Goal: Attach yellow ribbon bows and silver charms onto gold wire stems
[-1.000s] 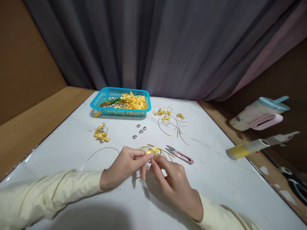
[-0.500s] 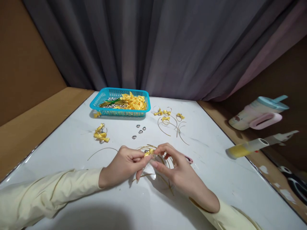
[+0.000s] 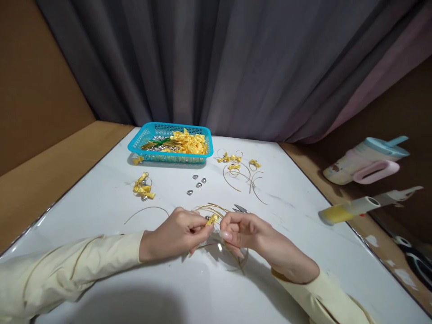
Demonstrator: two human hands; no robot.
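Between the thumb and forefinger of my left hand [image 3: 184, 231] is a small yellow ribbon bow [image 3: 213, 219], with a silver bead [image 3: 207, 218] beside it. My right hand [image 3: 253, 234] is just right of the bow, its thumb and fingers pinched together; whatever they hold is too thin or hidden to make out. Loose gold wires [image 3: 216, 207] curve on the table behind and beneath both hands. Past the right hand's knuckles, the pointed blades of a small cutting tool [image 3: 240, 208] show, the rest covered by the hand.
A blue basket [image 3: 168, 157] holds yellow bows and silver beads. Several loose beads [image 3: 199, 185] lie before it. Bow pieces [image 3: 143, 186] sit left, others [image 3: 234, 167] right among wire lengths. Farther right are a lidded cup [image 3: 367, 159], a glue bottle [image 3: 349, 209] and black-handled scissors [image 3: 418, 263].
My right hand has drawn back to the right from the bow, its fingers curling in. The cutting tool's blades have come into view. My left hand keeps the bow pinched.
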